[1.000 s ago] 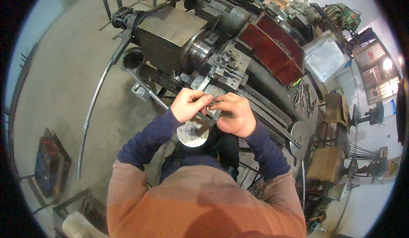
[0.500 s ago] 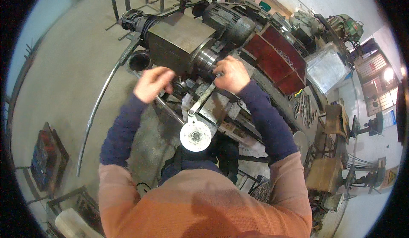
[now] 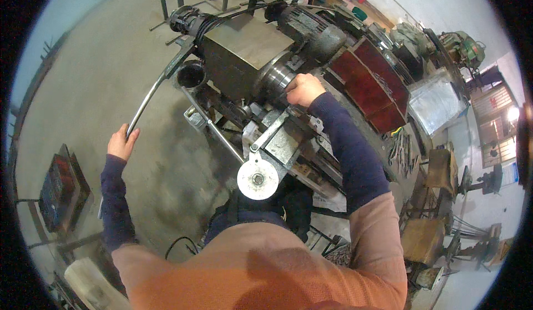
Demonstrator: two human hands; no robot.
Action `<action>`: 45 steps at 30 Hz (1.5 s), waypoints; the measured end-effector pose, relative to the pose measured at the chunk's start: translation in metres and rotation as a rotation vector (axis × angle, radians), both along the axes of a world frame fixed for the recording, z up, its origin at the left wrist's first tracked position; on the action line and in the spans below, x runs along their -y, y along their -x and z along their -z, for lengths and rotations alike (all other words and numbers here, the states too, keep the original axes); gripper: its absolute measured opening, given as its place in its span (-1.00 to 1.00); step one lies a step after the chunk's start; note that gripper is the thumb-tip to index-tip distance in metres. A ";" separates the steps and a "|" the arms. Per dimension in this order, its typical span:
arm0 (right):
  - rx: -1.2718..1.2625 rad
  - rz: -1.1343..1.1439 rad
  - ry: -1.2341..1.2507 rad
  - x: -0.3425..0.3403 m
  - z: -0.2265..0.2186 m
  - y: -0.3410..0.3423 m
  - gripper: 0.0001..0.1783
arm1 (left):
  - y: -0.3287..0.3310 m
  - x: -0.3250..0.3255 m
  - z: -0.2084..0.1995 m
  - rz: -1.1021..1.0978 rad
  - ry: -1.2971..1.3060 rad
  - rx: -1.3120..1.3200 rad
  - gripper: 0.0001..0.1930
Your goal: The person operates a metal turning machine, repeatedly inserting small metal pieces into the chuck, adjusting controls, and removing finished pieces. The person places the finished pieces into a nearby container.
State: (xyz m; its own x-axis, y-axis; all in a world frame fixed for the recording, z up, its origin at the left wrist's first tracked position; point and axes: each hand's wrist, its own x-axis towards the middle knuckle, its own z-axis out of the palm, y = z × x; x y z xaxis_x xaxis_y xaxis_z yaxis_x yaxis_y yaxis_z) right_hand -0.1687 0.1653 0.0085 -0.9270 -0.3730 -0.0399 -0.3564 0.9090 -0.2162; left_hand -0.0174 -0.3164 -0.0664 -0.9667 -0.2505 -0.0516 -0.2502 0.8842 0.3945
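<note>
Since the frame half a second ago, the left hand (image 3: 121, 142) has moved outward from near the middle of the machine to the long metal lever (image 3: 149, 98), while the right hand (image 3: 305, 90) remains at the shiny metal cylinder (image 3: 276, 78). Fingers and thumb of the left hand close around the lever partway along its length; the lever's upper part rises to the machine, and its lower end shows beside the left sleeve (image 3: 115, 196). Fingers of the right hand are curled against the near end of the cylinder; whether they grasp a small part cannot be told, because the hand covers that spot. Directly behind the cylinder is the grey metal housing (image 3: 236, 46), with a flat top cover. Below the right hand, a flat bar (image 3: 270, 132) lies slantwise across a metal block (image 3: 286, 143), its lower end near the pale round disc (image 3: 258, 180). A straight rod (image 3: 225, 139) runs obliquely down from the round dark cup (image 3: 191, 74) toward this disc. Beyond the cylinder, a ribbed motor (image 3: 315, 32) adjoins the housing, and a red tray (image 3: 371, 85) sits to its right. Further right are a bundle of hand tools (image 3: 402, 153) and a silvery wrapped package (image 3: 436, 104). A dark red box (image 3: 57, 193) stands at far left on the floor (image 3: 111, 60).
</note>
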 end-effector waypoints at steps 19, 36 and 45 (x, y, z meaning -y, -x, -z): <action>-0.107 -0.098 0.035 -0.005 -0.008 -0.008 -0.71 | 0.168 0.155 0.031 -0.244 0.502 0.058 -0.63; -0.409 0.796 0.202 -0.265 0.029 -0.330 -0.68 | 0.212 -0.070 0.209 0.389 0.612 0.078 -0.76; 0.220 1.605 -0.239 -0.467 0.159 -0.578 -0.44 | 0.174 -0.041 0.191 0.149 -0.389 0.027 -0.47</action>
